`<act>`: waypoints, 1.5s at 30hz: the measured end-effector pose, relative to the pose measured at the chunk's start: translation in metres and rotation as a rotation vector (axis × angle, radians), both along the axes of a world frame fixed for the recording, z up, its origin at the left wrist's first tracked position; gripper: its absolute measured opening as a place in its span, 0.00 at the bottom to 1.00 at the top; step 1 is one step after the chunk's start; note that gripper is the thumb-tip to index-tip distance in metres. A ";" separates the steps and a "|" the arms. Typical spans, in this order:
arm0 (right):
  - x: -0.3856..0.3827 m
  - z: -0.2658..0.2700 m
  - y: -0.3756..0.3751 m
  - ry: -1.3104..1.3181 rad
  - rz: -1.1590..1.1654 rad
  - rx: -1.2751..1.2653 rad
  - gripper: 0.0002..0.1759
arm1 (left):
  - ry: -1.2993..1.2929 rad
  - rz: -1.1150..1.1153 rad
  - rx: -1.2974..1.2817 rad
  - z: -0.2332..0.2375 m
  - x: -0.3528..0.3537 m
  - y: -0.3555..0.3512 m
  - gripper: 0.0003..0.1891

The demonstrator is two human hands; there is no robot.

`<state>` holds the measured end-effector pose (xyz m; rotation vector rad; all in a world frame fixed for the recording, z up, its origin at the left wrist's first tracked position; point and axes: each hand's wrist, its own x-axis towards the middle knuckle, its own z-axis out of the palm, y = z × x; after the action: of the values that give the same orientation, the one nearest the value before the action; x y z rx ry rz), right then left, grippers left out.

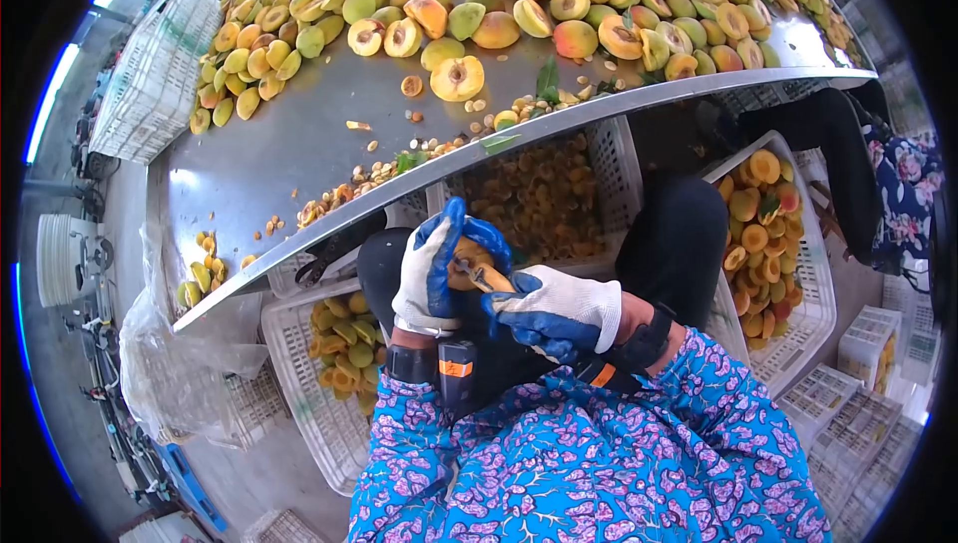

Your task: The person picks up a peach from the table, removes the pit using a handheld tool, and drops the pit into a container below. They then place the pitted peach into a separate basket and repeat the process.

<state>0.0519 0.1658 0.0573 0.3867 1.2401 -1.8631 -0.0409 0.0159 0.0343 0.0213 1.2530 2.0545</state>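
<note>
Both hands wear white gloves with blue palms and meet above my lap, just below the metal table edge. My left hand (435,269) is wrapped round a halved fruit (465,262), its cut side partly showing. In my right hand (559,311) is a small tool with a light wooden handle (493,280); its metal tip touches the fruit, and the rest is hidden by the fingers. Behind the hands, under the table edge, a crate (617,159) holds many brownish fruit pieces.
Halved yellow-green fruit (494,32) heap the metal table (329,134), with loose pits and leaves along its raised rim. White crates of fruit halves stand at left (289,343) and right (813,283). Another person's legs (813,129) show at right.
</note>
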 end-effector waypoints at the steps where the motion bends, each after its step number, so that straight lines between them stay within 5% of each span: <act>1: 0.000 0.001 -0.002 0.025 0.024 0.093 0.17 | 0.039 -0.057 -0.051 0.004 0.000 0.001 0.20; 5: 0.008 -0.006 0.010 -0.278 -0.056 -0.524 0.20 | 0.070 -0.120 -0.145 0.003 0.000 0.001 0.19; 8: 0.016 -0.009 0.007 -0.293 -0.129 -0.611 0.19 | 0.064 -0.147 -0.196 0.004 0.000 0.001 0.19; 12: 0.011 0.003 0.005 -0.029 0.037 0.051 0.19 | 0.092 -0.203 -0.338 0.011 0.002 0.008 0.19; 16: 0.019 -0.020 0.018 -0.293 -0.006 -0.519 0.20 | 0.059 -0.300 -0.319 0.006 0.001 0.006 0.20; 20: 0.028 -0.027 0.011 -0.342 -0.123 -0.834 0.20 | -0.002 -0.307 -0.041 0.007 0.001 0.005 0.21; 26: 0.026 -0.015 0.006 -0.315 -0.096 -0.714 0.20 | -0.006 -0.236 -0.106 0.007 0.004 -0.001 0.16; 30: 0.022 -0.007 0.010 -0.170 0.013 -0.251 0.19 | 0.022 -0.401 -0.212 0.009 0.001 0.004 0.14; 34: 0.032 -0.035 0.014 -0.410 -0.084 -0.832 0.19 | 0.052 -0.409 -0.137 0.004 -0.002 0.004 0.15; 38: 0.037 -0.036 0.001 -0.484 -0.205 -1.041 0.22 | 0.061 -0.349 -0.100 0.001 -0.003 0.002 0.17; 45: 0.042 -0.044 0.005 -0.476 -0.167 -1.023 0.21 | 0.200 -0.479 -0.391 0.005 -0.001 0.014 0.12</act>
<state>0.0939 0.1706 0.0131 0.3223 -0.1234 -2.1067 -0.0417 0.0304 0.0394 0.3209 1.5768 1.4055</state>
